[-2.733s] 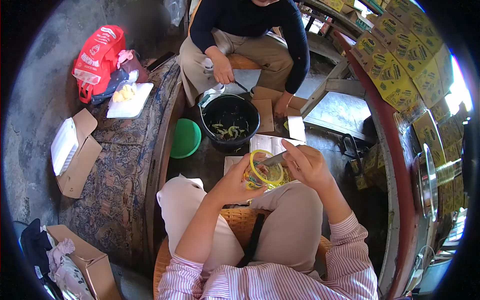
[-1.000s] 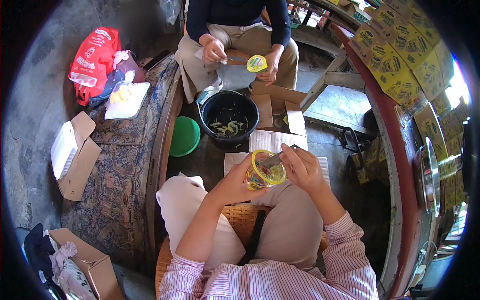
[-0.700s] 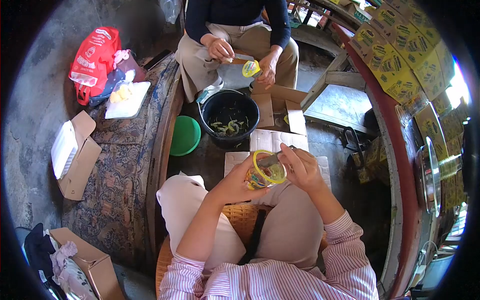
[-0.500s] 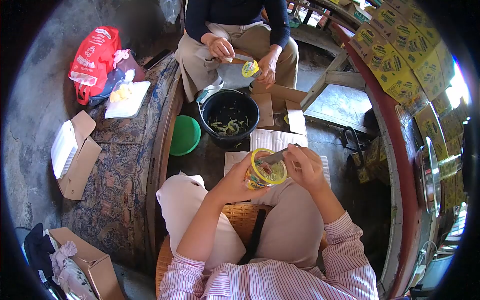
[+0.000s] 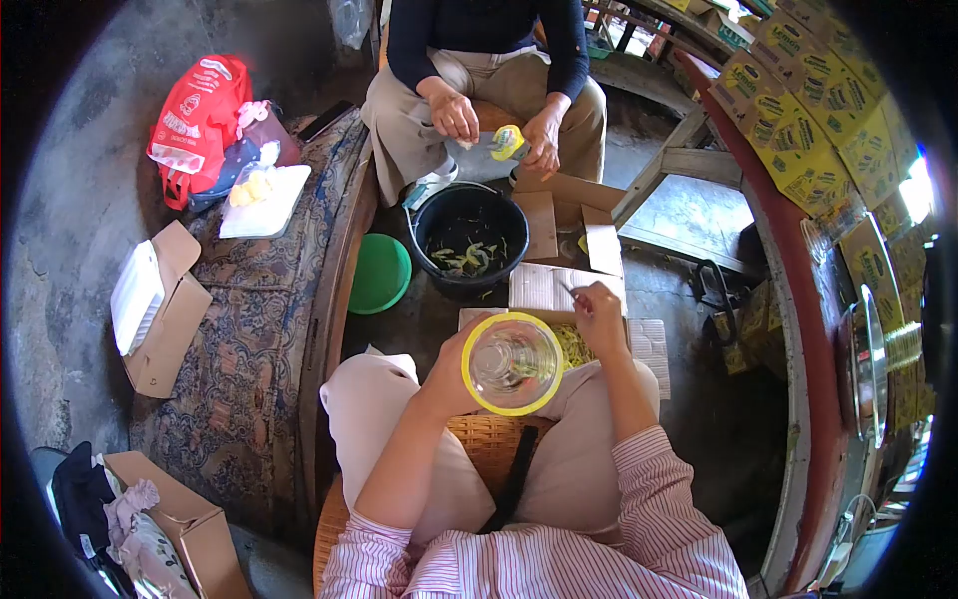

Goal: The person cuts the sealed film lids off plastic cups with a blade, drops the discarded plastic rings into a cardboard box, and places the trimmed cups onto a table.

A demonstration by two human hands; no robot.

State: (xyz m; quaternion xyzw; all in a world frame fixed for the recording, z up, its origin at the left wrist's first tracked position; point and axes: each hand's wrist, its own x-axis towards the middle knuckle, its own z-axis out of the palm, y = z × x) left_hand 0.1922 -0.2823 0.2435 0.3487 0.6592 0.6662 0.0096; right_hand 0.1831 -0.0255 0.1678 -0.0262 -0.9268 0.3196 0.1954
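My left hand (image 5: 451, 369) is wrapped round a clear plastic cup (image 5: 513, 363) with a yellow rim, its open mouth facing up toward me. My right hand (image 5: 599, 317) is closed on a thin metal blade (image 5: 568, 290), held away from the cup over a cardboard box. In that box, yellow strips (image 5: 571, 345) show between my hands. Across from me, a person (image 5: 489, 60) holds a yellow-topped cup (image 5: 507, 143) in one hand and a blade against it in the other. A black bucket (image 5: 469, 240) with green-yellow scraps inside stands between us.
A green lid or basin (image 5: 380, 274) lies left of the bucket. Beyond the bucket's right side is an open cardboard box (image 5: 542, 225). A patterned bench (image 5: 239, 329) at the left carries a red bag (image 5: 200, 125) and white trays (image 5: 265, 203). Yellow cartons (image 5: 798, 140) are stacked at the right.
My right hand has drawn the blade out of the cup and moved forward and right. My left hand has turned the cup's mouth upward. The other person's blade and cup stay close together.
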